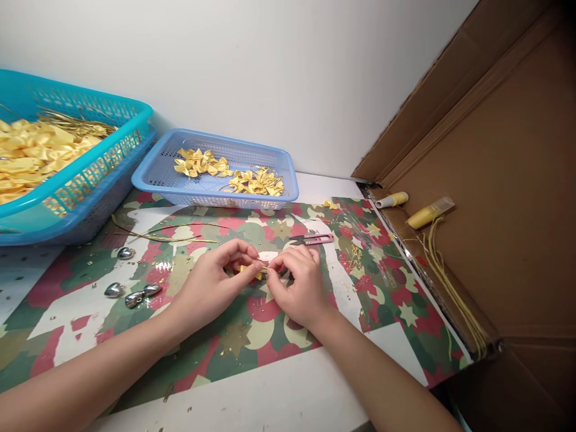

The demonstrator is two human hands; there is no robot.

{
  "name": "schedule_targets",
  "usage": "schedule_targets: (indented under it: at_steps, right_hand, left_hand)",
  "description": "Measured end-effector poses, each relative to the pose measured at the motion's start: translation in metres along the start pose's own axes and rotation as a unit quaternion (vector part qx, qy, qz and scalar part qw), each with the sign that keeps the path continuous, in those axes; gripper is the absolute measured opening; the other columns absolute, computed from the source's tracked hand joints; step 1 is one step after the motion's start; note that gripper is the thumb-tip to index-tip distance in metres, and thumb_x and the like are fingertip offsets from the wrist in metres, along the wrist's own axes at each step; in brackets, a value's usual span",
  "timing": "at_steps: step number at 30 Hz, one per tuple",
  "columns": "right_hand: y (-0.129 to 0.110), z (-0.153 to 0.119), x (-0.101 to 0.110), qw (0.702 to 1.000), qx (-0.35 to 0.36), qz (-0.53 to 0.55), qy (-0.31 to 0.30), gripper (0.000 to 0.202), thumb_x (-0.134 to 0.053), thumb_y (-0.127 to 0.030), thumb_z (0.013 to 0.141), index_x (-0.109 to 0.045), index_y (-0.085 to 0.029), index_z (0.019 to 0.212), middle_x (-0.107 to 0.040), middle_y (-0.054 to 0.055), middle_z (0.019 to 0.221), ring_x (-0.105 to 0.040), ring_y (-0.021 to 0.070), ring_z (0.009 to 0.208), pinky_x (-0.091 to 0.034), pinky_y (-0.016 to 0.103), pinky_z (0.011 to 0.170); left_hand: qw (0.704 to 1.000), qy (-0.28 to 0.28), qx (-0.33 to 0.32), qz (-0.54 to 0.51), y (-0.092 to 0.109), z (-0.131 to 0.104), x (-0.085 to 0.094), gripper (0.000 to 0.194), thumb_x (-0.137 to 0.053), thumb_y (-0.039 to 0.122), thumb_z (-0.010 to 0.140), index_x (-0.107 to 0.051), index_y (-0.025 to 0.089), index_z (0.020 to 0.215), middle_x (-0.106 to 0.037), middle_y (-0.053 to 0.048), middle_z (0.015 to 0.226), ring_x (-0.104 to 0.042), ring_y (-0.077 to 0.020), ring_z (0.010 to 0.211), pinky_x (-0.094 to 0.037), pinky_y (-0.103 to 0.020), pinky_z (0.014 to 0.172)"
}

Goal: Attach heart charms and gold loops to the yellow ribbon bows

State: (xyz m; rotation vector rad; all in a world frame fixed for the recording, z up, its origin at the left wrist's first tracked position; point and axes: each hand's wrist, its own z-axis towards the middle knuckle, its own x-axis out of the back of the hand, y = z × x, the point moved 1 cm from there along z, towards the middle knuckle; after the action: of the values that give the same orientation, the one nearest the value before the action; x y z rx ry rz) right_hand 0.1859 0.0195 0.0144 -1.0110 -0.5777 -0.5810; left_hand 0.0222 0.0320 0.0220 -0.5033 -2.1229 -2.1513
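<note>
Between my two hands, low over the patterned paper, is a small yellow ribbon bow, partly covered by fingers. My left hand pinches it from the left with thumb and fingertips. From the right, my right hand has its thumb and finger pressed together at the bow's end, on what looks like a gold cord; the fingers hide most of it. Thread snips with a pink handle lie just beyond my right hand. Several silver heart charms rest left of my left hand, with loose gold cords behind them.
A blue basket with yellow bows stands at the back. At far left, a turquoise basket holds many bows and cords. Cardboard walls the right side, near two yellow spools and hanging cords. Gold scraps dot the paper.
</note>
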Motion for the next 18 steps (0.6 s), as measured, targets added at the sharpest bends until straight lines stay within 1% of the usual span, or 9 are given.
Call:
schedule_targets:
  at_steps: [4, 10, 18]
  right_hand:
    - [-0.0006, -0.0021, -0.0018, 1.0, -0.006, -0.007, -0.024, 0.015, -0.056, -0.015, 0.08, -0.053, -0.02, 0.067, -0.065, -0.003, 0.07, -0.055, 0.0167, 0.078, -0.031, 0.035, 0.079]
    - [-0.0014, -0.0023, -0.0023, 0.999, -0.008, -0.003, -0.042, 0.015, -0.055, -0.015, 0.08, -0.052, -0.02, 0.066, -0.064, -0.003, 0.069, -0.053, 0.0162, 0.076, -0.029, 0.035, 0.079]
    - [-0.0017, -0.0005, -0.0013, 0.999, -0.004, -0.008, -0.047, 0.016, -0.054, -0.015, 0.08, -0.051, -0.019, 0.065, -0.063, -0.003, 0.067, -0.052, 0.0158, 0.074, -0.029, 0.035, 0.078]
  left_hand:
    - [1.0, -0.002, 0.005, -0.014, 0.0005, 0.0004, -0.0007, 0.022, -0.066, 0.041, 0.08, -0.059, 0.021, 0.082, -0.068, 0.0, 0.072, -0.065, -0.0173, 0.065, -0.052, -0.027, 0.058]
    - [1.0, -0.003, 0.006, -0.012, 0.0, 0.001, -0.001, 0.022, -0.066, 0.041, 0.081, -0.059, 0.021, 0.083, -0.068, 0.0, 0.073, -0.066, -0.0171, 0.066, -0.051, -0.027, 0.059]
    - [1.0, -0.001, 0.003, -0.011, 0.0009, 0.0005, -0.0009, 0.02, -0.066, 0.04, 0.08, -0.059, 0.021, 0.082, -0.066, 0.0, 0.072, -0.064, -0.0163, 0.066, -0.051, -0.026, 0.058]
